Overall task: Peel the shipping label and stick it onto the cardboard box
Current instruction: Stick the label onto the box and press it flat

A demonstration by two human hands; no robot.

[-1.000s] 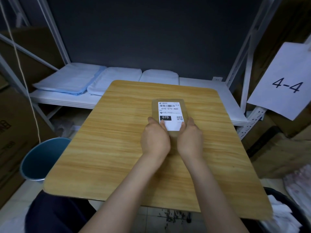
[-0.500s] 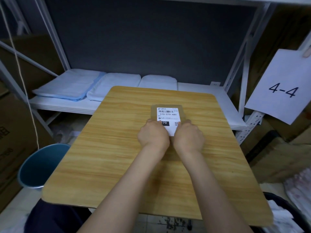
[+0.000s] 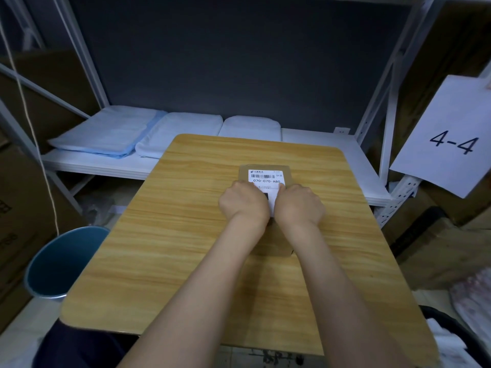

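The flat brown cardboard box [image 3: 265, 213] lies on the wood-grain counter [image 3: 172, 248]; both hands, left hand [image 3: 244, 202] and right hand [image 3: 299, 205], fingers curled, press the glossy white shipping label [image 3: 266, 177] (barcode showing) farther up than before.

Left hand [image 3: 244, 201] and right hand [image 3: 299, 205] press the shipping label [image 3: 266, 179] onto the cardboard box [image 3: 265, 170] on the table [image 3: 170, 235].

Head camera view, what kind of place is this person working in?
Probably a stockroom or packing area: white metal shelving behind the table, a location sign reading 4-4, and a cardboard box bearing a barcoded shipping label.
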